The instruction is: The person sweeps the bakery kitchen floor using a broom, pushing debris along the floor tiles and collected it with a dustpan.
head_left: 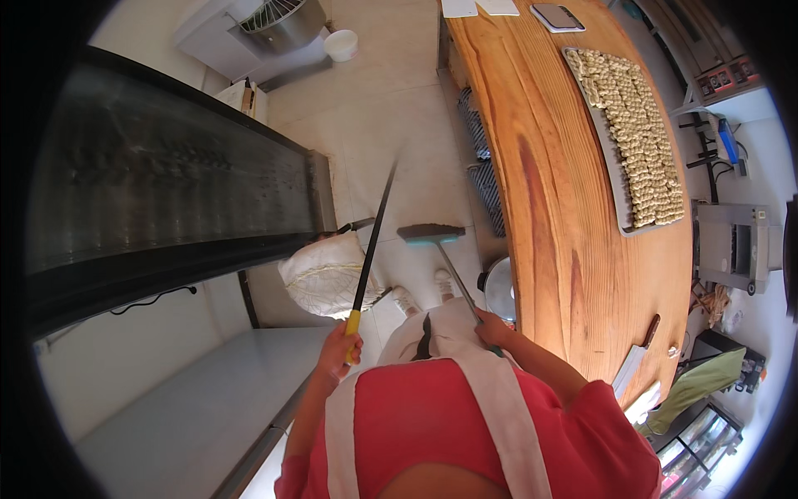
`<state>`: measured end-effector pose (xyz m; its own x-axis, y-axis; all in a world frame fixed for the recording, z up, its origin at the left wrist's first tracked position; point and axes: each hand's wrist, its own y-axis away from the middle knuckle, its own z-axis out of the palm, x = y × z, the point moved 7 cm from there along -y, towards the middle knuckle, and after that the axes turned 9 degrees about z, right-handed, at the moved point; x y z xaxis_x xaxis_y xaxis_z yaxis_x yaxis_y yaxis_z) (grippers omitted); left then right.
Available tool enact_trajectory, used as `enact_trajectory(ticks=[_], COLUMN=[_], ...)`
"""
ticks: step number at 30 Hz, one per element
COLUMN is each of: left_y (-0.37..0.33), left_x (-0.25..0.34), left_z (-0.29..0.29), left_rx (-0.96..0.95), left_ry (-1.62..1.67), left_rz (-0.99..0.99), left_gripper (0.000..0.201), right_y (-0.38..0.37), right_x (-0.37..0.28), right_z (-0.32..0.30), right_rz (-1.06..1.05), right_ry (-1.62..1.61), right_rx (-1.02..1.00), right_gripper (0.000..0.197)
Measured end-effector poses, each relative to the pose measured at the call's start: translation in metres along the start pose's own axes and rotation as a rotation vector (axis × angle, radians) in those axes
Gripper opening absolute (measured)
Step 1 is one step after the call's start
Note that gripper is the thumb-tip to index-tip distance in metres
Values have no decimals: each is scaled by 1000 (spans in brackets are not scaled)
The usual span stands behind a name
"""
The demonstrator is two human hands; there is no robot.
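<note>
Pale tiled floor fills the room's middle, ahead of both hands. Wooden bench runs lengthwise along the right side of the right grip. Dark-panelled unit stands forward and left of the left grip. Grey tray of small pale pieces, packed in rows, lies on the bench, ahead and right of the right grip. White sack on the floor, ahead and slightly left of the left grip.

Broom: long axis forward and leftward from the right grip, which is closed round its shaft; head crosswise. Black pole: points forward from the left grip, slanting right; far end blurred, floor contact cannot be told. Left grip closed round its yellow handle.
</note>
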<state>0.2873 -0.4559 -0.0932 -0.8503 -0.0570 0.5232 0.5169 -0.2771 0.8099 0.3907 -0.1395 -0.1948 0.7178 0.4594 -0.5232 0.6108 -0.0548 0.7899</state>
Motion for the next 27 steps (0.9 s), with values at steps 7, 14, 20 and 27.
enact_trajectory(ticks=[7, 14, 20, 27], left_y=[22, 33, 50, 26], left_x=[1, -19, -38, -50], left_z=[5, -22, -36, -23], left_rx=[40, 104, 207, 182], left_ry=[29, -84, -352, -386], left_rz=[107, 179, 141, 72], left_gripper=[40, 39, 50, 53], right_y=[-169, -127, -17, -143], right_x=[-83, -94, 29, -33], right_z=[2, -17, 21, 15], right_rz=[11, -63, 394, 216], right_ry=[-169, -15, -401, -650], right_rx=[-98, 41, -123, -158], right_gripper=[8, 64, 56, 9])
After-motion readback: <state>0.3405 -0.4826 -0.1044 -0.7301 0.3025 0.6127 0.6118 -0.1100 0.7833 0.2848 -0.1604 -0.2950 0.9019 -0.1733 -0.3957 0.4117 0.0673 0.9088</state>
